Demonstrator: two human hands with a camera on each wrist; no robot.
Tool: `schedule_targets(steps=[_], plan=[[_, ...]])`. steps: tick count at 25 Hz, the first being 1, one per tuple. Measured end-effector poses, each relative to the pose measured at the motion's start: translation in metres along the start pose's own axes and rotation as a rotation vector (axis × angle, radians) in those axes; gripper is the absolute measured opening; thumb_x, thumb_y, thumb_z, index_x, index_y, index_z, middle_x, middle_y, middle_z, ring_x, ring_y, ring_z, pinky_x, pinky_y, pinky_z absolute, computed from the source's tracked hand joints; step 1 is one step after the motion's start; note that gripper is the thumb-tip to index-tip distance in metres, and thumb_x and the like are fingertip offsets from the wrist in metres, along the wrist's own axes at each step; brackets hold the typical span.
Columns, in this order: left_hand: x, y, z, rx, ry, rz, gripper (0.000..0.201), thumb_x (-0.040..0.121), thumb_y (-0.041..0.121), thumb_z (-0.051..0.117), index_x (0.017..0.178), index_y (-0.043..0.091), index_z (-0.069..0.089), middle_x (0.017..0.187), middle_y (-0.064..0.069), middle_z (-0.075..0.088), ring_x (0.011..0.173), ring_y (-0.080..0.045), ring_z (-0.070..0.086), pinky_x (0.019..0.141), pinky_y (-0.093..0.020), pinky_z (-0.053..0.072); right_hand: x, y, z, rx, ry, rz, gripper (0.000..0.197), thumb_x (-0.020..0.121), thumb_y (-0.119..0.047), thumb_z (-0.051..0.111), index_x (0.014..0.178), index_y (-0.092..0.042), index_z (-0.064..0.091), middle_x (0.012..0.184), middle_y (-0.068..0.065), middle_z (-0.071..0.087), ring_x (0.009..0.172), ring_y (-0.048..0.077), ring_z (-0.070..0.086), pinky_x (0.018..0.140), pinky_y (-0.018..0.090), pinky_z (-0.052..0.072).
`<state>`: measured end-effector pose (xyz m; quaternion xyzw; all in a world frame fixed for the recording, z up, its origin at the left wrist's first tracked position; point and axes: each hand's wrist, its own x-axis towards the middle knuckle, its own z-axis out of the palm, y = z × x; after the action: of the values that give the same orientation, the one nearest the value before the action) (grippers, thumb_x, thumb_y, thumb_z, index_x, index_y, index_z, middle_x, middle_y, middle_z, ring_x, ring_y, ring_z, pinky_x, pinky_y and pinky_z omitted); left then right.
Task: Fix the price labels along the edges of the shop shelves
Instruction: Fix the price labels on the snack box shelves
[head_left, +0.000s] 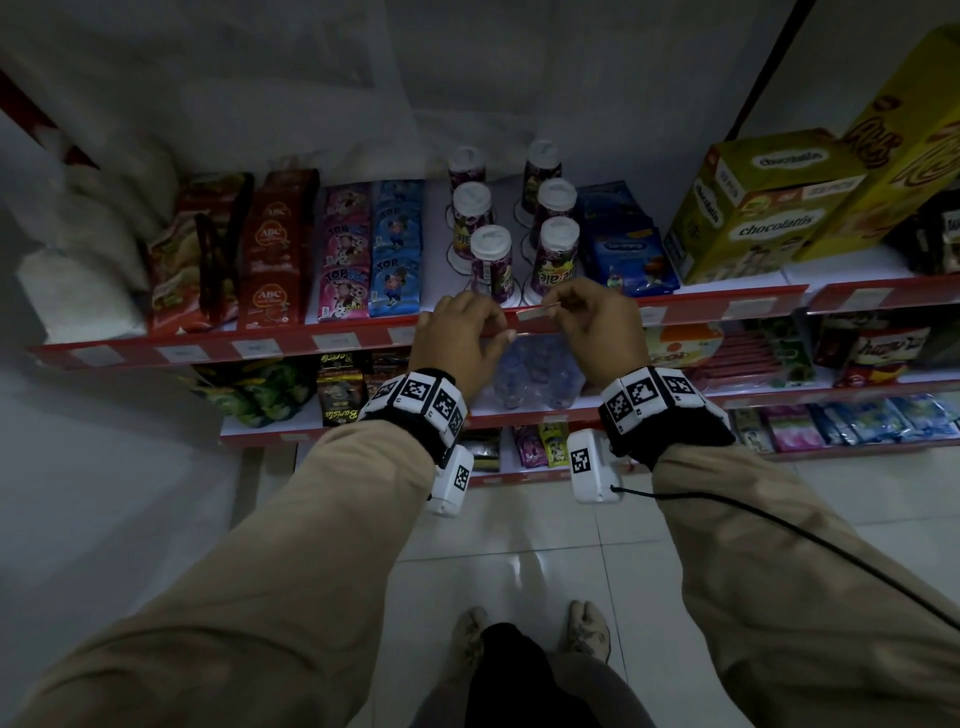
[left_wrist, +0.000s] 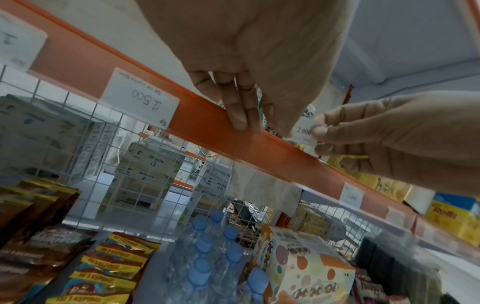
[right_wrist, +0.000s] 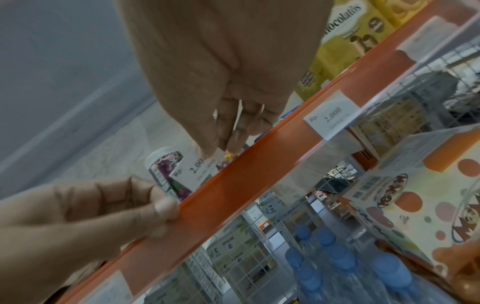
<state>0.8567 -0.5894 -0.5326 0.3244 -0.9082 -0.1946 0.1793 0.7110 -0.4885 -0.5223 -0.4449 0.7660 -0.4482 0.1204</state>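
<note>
My right hand (head_left: 589, 325) pinches loose price label (left_wrist: 303, 134); left hand (head_left: 457, 338), fingers straight, presses shelf edge strip (left_wrist: 202, 123). Risk: label buckles, misses slot, drops.

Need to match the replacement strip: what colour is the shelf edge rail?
Orange-red shelf edge rail, clearest in the left wrist view.
</note>
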Motion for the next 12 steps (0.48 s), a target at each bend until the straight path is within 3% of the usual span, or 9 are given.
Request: schedule_targets(steps=[4,5,8,12], plan=[[0.001,-0.002,0.002,0.021,-0.013,0.020,0.021,0.086,0.031,0.063,0.101,0.017,0.059,0.103,-0.003,0.060,0.102,-0.027,0.051,0.083,-0.035,0.033,0.006,0.006,0.001,-0.076,0.007,-0.022,0.009,0.084,-0.002,0.063,0.091,-0.004,0.069,0.096,0.012,0.067,0.091,0.031,0.060,0.095,0.045,0.043],[0.002,-0.001,0.002,0.025,-0.020,0.013,0.024,0.087,0.031,0.062,0.106,0.018,0.059,0.105,-0.003,0.060,0.103,-0.026,0.050,0.084,-0.036,0.034,0.005,0.008,0.002,-0.115,-0.008,-0.020,0.009,0.085,-0.003,0.063,0.091,-0.006,0.069,0.097,0.011,0.066,0.093,0.032,0.058,0.098,0.041,0.039],[0.004,0.002,0.002,0.106,-0.065,0.030,0.032,0.091,0.033,0.056,0.121,0.021,0.057,0.113,-0.003,0.058,0.107,-0.027,0.048,0.087,-0.037,0.036,0.003,0.011,0.007,-0.224,-0.039,-0.008,0.012,0.086,-0.007,0.062,0.095,-0.010,0.069,0.101,0.012,0.062,0.099,0.035,0.052,0.091,0.027,0.026],[0.005,0.002,0.003,0.192,-0.112,0.062,0.028,0.095,0.031,0.050,0.121,0.022,0.058,0.115,-0.005,0.054,0.108,-0.028,0.045,0.086,-0.038,0.037,0.003,0.011,0.008,-0.258,-0.058,-0.015,0.015,0.086,-0.009,0.061,0.098,-0.010,0.069,0.104,0.013,0.060,0.105,0.035,0.048,0.094,0.031,0.028]])
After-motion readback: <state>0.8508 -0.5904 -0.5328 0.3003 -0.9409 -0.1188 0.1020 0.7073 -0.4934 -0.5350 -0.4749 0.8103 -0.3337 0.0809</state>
